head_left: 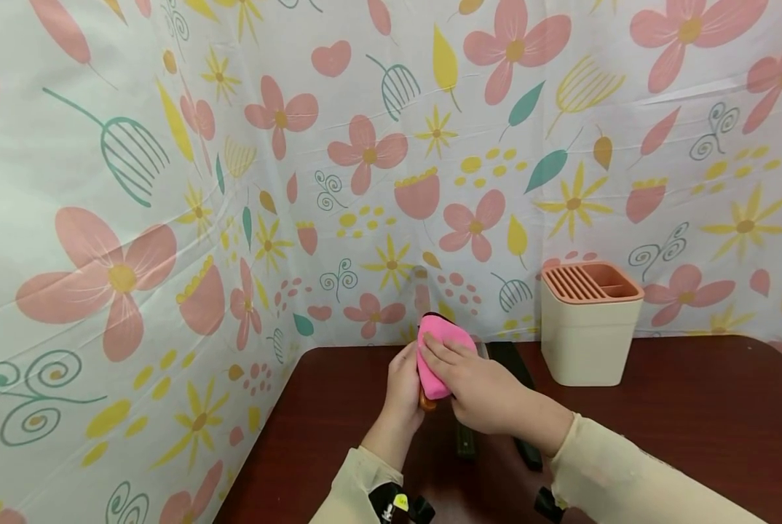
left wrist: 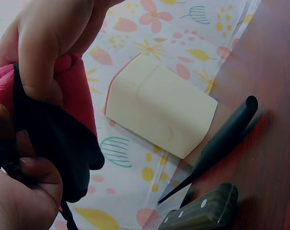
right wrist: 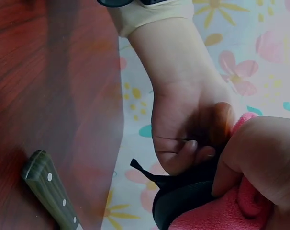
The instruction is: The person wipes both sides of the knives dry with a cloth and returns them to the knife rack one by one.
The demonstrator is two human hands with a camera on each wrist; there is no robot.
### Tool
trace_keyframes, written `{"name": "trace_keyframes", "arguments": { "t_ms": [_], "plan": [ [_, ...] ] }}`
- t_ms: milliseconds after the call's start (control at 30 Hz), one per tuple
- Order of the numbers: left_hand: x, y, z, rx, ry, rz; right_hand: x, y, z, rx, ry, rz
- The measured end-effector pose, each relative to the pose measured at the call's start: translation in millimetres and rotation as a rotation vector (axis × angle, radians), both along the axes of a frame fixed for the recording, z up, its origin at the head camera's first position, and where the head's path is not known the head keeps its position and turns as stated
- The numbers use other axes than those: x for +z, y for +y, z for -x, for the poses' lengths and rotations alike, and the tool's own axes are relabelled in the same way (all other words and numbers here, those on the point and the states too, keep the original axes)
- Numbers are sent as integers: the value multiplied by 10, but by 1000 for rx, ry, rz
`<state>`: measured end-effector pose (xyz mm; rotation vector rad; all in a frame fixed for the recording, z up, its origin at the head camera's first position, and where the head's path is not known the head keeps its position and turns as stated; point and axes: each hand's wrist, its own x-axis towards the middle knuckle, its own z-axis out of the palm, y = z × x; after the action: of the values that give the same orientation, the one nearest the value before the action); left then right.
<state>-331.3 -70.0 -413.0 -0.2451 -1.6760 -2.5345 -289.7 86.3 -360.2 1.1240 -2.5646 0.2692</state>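
My left hand point(head_left: 402, 384) grips the orange-brown handle point(head_left: 428, 402) of what looks like a knife, held upright. Its narrow, shiny, round-ended blade point(head_left: 421, 292) shows faintly above the cloth against the patterned backdrop. The right hand point(head_left: 479, 378) holds a bright pink cloth point(head_left: 453, 333) folded over the blade, which hides the blade's lower part. In the left wrist view, the cloth's black side point(left wrist: 63, 143) faces the left fingers, and the right thumb and fingers pinch its edge. A black hanging loop point(right wrist: 144, 171) dangles from the cloth in the right wrist view.
On the dark red-brown table point(head_left: 705, 437) lie a knife with a dark green riveted handle point(head_left: 466, 442) and a black-handled knife point(head_left: 528, 453). A cream holder point(head_left: 587, 342) with a slotted orange top stands at the back right. Floral sheeting point(head_left: 365, 218) borders the back and left.
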Motion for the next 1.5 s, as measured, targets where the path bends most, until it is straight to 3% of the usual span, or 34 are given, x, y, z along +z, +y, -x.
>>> {"name": "trace_keyframes", "arguments": {
  "t_ms": [300,533,767,1200,1500],
  "plan": [
    [6,-14,10,19,6,-2,34,3,-105,-12,-52,-35],
    [-8,-39,21,14,20,4,13,8,-169,6,-7,-49],
    [2,-56,15,28,10,16,18,9,-242,9,-27,-71],
    [-1,-58,37,63,14,32,0,54,-382,101,83,-127],
    [-1,-60,30,86,14,42,16,69,-454,122,65,-170]
  ]
}}
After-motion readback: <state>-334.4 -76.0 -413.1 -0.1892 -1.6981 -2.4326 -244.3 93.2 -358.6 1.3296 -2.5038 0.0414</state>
